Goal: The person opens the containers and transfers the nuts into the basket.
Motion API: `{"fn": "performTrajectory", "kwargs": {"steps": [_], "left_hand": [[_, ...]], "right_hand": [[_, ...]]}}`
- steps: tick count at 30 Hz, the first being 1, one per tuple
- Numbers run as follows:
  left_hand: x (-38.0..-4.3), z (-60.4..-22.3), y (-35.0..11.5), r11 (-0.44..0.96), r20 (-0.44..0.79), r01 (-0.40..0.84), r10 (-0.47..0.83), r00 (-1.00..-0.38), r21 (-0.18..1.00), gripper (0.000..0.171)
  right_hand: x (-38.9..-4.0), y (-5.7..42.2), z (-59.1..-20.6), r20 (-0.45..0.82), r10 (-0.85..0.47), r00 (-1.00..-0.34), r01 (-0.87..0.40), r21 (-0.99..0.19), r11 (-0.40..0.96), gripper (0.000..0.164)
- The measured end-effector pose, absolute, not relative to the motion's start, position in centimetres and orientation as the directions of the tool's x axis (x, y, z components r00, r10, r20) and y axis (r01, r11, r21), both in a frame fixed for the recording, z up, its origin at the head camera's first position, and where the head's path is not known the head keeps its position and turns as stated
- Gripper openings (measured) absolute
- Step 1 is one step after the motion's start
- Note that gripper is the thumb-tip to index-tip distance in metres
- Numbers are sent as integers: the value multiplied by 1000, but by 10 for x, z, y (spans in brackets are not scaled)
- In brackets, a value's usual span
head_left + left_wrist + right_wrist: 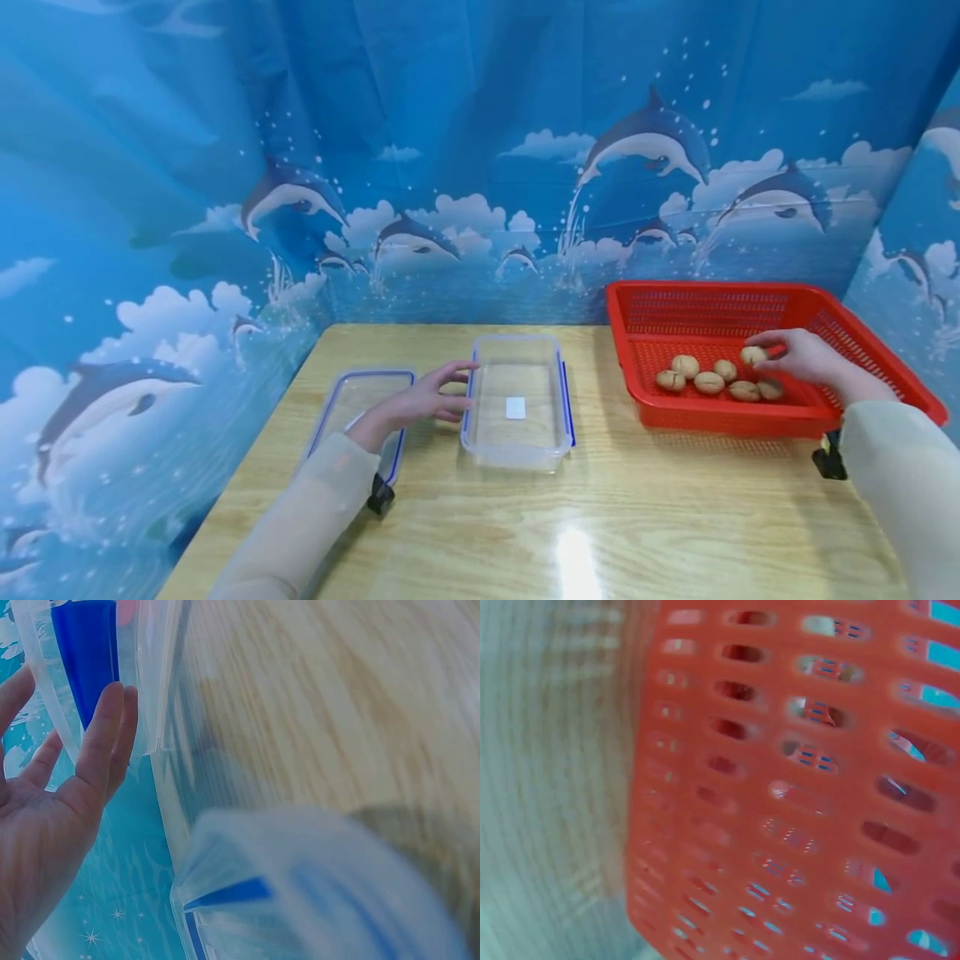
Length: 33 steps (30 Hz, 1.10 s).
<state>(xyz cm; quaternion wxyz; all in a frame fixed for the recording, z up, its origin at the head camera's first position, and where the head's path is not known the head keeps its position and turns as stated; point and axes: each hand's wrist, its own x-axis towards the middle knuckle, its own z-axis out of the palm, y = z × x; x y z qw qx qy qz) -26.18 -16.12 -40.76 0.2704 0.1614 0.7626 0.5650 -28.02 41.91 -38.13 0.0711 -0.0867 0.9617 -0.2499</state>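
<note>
A clear plastic food container (487, 454) with a blue clip on its right side sits mid-table, a white label on its bottom. At its left wall is my left hand (420, 398), fingers spread and loosely bent; in the left wrist view the fingertips (112, 697) meet the wall by a blue clip (86, 652). Over the red basket (720, 421), my right hand (813, 360) pinches a walnut (753, 356) between thumb and fingers. Several more walnuts (708, 382) lie below on the basket floor. Only the basket's slotted wall (765, 780) fills the right wrist view; the hand is hidden there.
Under and beside my left forearm lies a clear lid (375, 374) with a blue seal. The wooden table (480, 533) backs against a dolphin-print curtain (465, 150), which also hangs at both sides. The basket stands at the table's back right.
</note>
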Motion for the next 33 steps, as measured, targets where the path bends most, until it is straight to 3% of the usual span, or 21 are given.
{"fn": "performTrajectory", "kwargs": {"steps": [20,27,33], "left_hand": [[-261,-408,-163,316,-221,-46,545,-809,948,64],[-263,-409,-163,318,-225,-47,551,-803,947,66],[-264,-410,-163,314,-230,-57,549,-803,948,65]], "right_hand": [[-290,419,-399,-192,-264,-945,-139,-496,857,40],[-288,419,-395,-201,-245,-948,-121,-486,866,46],[-278,416,-383,-133,-256,-958,-167,-468,868,55]]}}
